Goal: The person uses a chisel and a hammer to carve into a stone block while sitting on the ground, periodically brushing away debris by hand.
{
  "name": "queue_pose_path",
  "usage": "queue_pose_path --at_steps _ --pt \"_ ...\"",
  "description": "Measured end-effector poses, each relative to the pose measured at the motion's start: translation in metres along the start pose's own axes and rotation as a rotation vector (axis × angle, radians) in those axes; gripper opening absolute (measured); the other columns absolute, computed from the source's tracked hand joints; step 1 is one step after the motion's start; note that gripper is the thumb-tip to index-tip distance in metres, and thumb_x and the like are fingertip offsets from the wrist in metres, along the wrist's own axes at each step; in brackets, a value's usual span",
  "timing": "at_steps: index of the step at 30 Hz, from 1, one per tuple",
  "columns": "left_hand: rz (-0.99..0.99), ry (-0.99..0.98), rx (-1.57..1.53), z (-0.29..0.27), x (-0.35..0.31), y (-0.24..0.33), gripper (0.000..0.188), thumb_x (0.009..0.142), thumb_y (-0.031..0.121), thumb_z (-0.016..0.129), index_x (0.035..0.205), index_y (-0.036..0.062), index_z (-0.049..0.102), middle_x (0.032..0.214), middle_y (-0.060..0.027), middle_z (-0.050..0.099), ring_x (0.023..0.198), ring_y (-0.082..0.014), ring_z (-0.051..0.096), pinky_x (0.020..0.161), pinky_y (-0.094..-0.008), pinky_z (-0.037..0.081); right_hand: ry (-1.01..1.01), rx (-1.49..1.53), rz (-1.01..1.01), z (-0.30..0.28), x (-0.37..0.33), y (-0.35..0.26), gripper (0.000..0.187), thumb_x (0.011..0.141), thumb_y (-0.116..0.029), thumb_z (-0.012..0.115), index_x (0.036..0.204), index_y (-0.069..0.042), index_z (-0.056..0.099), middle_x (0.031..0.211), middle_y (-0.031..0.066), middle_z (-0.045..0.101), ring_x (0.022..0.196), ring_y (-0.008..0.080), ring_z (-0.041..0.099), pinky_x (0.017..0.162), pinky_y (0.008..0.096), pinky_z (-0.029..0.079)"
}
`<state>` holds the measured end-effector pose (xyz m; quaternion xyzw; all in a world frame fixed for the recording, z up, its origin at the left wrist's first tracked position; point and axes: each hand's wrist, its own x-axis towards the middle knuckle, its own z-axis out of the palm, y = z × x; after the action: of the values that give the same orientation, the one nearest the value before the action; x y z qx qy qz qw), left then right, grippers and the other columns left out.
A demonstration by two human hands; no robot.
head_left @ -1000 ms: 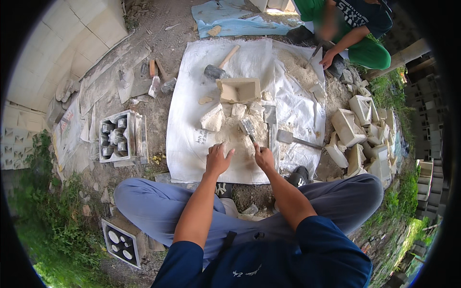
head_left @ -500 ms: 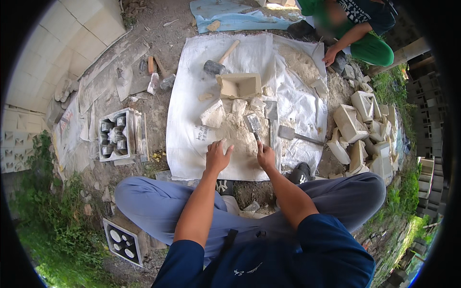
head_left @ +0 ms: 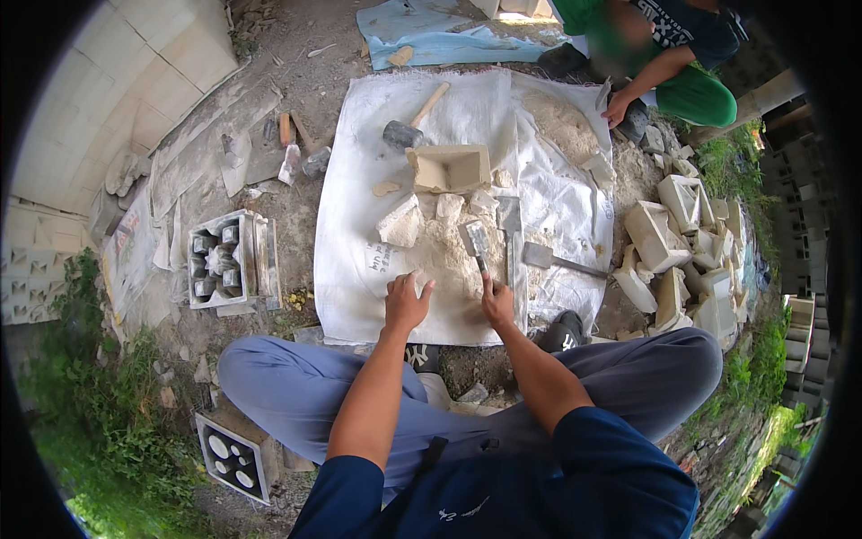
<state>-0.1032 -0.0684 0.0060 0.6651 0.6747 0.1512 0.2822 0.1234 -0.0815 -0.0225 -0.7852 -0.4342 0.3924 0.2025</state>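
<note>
My right hand (head_left: 496, 302) is closed round the handle of a short hand tool with a flat, dusty metal blade (head_left: 473, 237). The blade lies over a heap of pale crumbled material (head_left: 444, 251) on a white woven sheet (head_left: 346, 296). To the left, my left hand (head_left: 406, 302) is empty, fingers apart, at the near edge of the heap. Beyond it are broken pale chunks (head_left: 400, 221) and an open-topped, box-shaped pale block (head_left: 448, 171). Right of the heap lie a flat-bladed metal tool (head_left: 508, 216) and a second long-handled one (head_left: 566, 260).
A mallet (head_left: 404, 135) lies at the sheet's far side. Left stands a metal block mould (head_left: 215, 258); a plate with round holes (head_left: 232, 456) is lower left. Broken blocks (head_left: 655, 235) pile up at right. Another person's hand (head_left: 616, 110) is at the sheet's far right corner.
The whole view has shifted slightly. My left hand's fingers have moved a little on the sheet. My right hand still grips the hand tool, its blade over the heap.
</note>
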Motion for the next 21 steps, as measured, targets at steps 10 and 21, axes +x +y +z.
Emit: queue_pose_path --at_steps 10,21 --pt "-0.032 0.012 -0.041 -0.004 0.001 0.003 0.052 0.097 0.044 0.06 0.131 0.0059 0.058 0.127 -0.0197 0.06 0.12 -0.041 0.051 0.102 -0.049 0.044 -0.028 -0.007 0.106 -0.003 0.002 0.0 0.08 0.094 -0.07 0.043 0.083 0.005 0.07 0.084 0.0347 0.065 0.09 0.0478 0.066 0.082 0.0526 0.049" --pt "-0.097 -0.075 0.114 -0.007 -0.008 -0.006 0.057 0.095 0.052 0.058 0.138 0.0144 0.053 0.143 -0.0161 0.049 0.132 -0.0385 0.043 0.105 -0.0602 0.036 0.076 -0.453 -0.176 0.002 -0.014 -0.025 0.058 0.096 -0.052 0.053 0.116 0.001 0.066 0.109 0.0231 0.064 0.109 0.0429 0.06 0.088 0.0523 0.048"
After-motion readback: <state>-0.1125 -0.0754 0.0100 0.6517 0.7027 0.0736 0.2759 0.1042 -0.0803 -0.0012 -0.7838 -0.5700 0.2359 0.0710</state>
